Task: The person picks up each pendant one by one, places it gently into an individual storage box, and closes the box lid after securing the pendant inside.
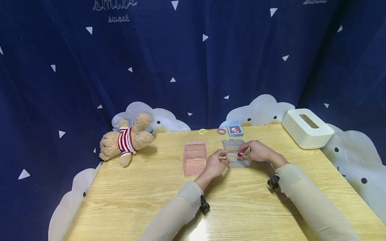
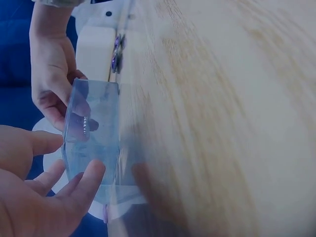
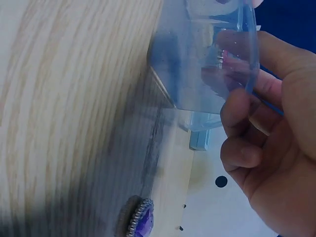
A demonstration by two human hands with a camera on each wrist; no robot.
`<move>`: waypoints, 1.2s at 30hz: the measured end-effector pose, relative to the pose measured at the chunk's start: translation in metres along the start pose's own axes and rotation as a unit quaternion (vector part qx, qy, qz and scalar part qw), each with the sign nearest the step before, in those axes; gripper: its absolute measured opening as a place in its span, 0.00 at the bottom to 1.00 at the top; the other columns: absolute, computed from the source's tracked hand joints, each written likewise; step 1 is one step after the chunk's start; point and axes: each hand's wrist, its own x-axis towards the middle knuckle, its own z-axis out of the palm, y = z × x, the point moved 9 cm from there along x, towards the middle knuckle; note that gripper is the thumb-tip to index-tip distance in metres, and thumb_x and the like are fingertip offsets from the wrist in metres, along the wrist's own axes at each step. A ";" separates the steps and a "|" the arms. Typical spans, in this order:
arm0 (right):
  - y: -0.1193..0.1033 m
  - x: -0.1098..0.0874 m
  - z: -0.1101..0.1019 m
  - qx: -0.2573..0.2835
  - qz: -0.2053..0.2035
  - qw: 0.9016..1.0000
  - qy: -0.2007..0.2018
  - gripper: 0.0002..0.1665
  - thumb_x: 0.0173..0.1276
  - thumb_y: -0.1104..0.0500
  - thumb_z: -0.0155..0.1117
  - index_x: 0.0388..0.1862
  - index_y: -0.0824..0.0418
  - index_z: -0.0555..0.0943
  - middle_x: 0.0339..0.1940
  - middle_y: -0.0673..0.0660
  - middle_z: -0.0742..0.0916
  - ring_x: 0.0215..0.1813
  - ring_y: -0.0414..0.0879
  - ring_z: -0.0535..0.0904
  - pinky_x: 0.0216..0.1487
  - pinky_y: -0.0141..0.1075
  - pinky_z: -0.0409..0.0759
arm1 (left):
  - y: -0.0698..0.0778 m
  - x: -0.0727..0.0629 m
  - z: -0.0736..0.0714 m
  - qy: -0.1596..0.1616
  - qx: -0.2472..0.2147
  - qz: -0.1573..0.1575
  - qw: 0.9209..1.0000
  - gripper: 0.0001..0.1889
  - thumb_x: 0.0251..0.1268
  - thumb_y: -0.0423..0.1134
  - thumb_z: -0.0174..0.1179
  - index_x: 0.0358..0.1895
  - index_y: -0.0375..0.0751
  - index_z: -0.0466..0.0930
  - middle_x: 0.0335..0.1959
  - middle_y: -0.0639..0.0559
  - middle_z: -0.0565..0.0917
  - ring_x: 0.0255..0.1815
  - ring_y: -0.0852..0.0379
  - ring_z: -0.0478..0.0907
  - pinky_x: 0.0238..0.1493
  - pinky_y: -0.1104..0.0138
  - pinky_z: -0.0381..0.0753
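A clear bluish plastic box (image 1: 238,164) stands on the table with its lid (image 1: 230,142) folded back. My right hand (image 1: 255,151) reaches into it and pinches a red gem (image 1: 240,155) with a beaded silver rim between thumb and fingers. Through the clear wall, the gem (image 3: 224,57) shows blurred in the right wrist view. At the box's left side is my left hand (image 1: 215,164), its fingers spread and fingertips at the wall; the left wrist view shows the same hand (image 2: 54,197) against the box (image 2: 96,148). A purple gem (image 3: 143,222) with a silver rim lies beside the box, near the right wrist.
Left of the clear box sits an open pink box (image 1: 194,167) with compartments. Behind are a yellow ring (image 1: 202,131), a purple ring (image 1: 221,131) and a blue-framed square (image 1: 235,130). A teddy bear (image 1: 126,140) lies far left; a white tissue box (image 1: 307,129) stands back right.
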 end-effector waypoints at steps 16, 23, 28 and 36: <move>0.001 0.000 0.003 -0.022 0.005 1.000 0.008 0.14 0.55 0.56 0.77 0.42 0.55 0.89 0.41 0.49 0.91 0.46 0.48 0.85 0.47 0.42 0.82 | -0.001 0.000 0.001 0.001 0.001 0.008 1.000 0.18 0.66 0.38 0.65 0.58 0.45 0.80 0.57 0.46 0.83 0.47 0.57 0.86 0.38 0.75 0.84; 0.007 -0.003 -0.006 0.013 0.030 0.999 0.016 0.15 0.56 0.57 0.76 0.44 0.57 0.88 0.42 0.52 0.90 0.37 0.47 0.78 0.35 0.34 0.75 | 0.002 0.001 0.001 -0.003 -0.004 0.013 1.000 0.19 0.66 0.37 0.64 0.60 0.41 0.78 0.58 0.44 0.82 0.49 0.55 0.86 0.41 0.73 0.85; 0.009 -0.006 -0.017 0.025 0.019 0.999 0.034 0.16 0.59 0.59 0.74 0.47 0.58 0.87 0.43 0.53 0.90 0.35 0.43 0.77 0.32 0.32 0.76 | 0.002 0.000 0.000 -0.006 -0.005 0.005 1.000 0.20 0.68 0.38 0.63 0.61 0.41 0.78 0.58 0.44 0.82 0.51 0.54 0.85 0.43 0.72 0.86; 0.022 -0.017 -0.040 0.026 0.048 0.996 0.067 0.16 0.62 0.58 0.72 0.49 0.57 0.86 0.44 0.53 0.90 0.37 0.45 0.79 0.36 0.35 0.77 | 0.001 0.000 0.002 -0.011 -0.006 -0.001 1.000 0.19 0.69 0.39 0.62 0.62 0.44 0.77 0.59 0.45 0.81 0.52 0.54 0.84 0.44 0.71 0.86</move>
